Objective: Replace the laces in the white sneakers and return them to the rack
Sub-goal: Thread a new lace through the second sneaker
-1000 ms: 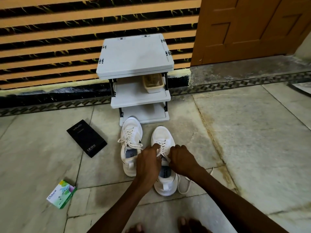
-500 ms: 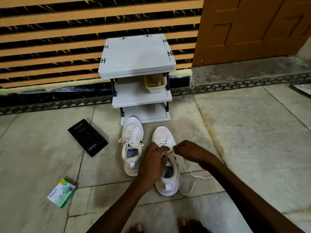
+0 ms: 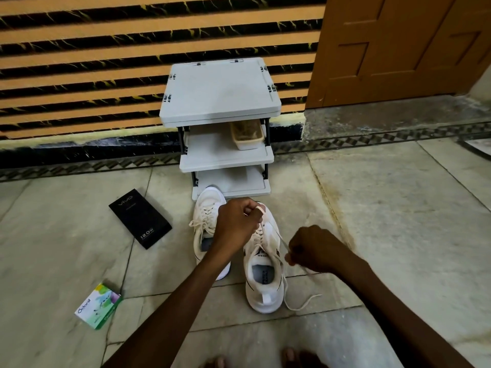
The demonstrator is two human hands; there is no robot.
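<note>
On the pale stone floor (image 3: 398,235), just before a grey plastic three-tier shoe rack (image 3: 220,94), two hands work the lace of a white sneaker.
The left hand (image 3: 236,224) is curled and pinches one strand of the cream shoelace (image 3: 305,303) above the toe of the right-side white mesh sneaker (image 3: 264,277), while the right hand (image 3: 313,249) is clenched on another strand, drawn out to the side of that shoe; a loose tail trails on the floor beside the heel. The second white laced sneaker (image 3: 206,208) stands just beside it, its toe touching the rack's bottom shelf. A small tan basket (image 3: 247,134) sits on the middle shelf. A flat black cardboard box (image 3: 139,219) and a small green-and-white carton (image 3: 98,305) lie to the left.
</note>
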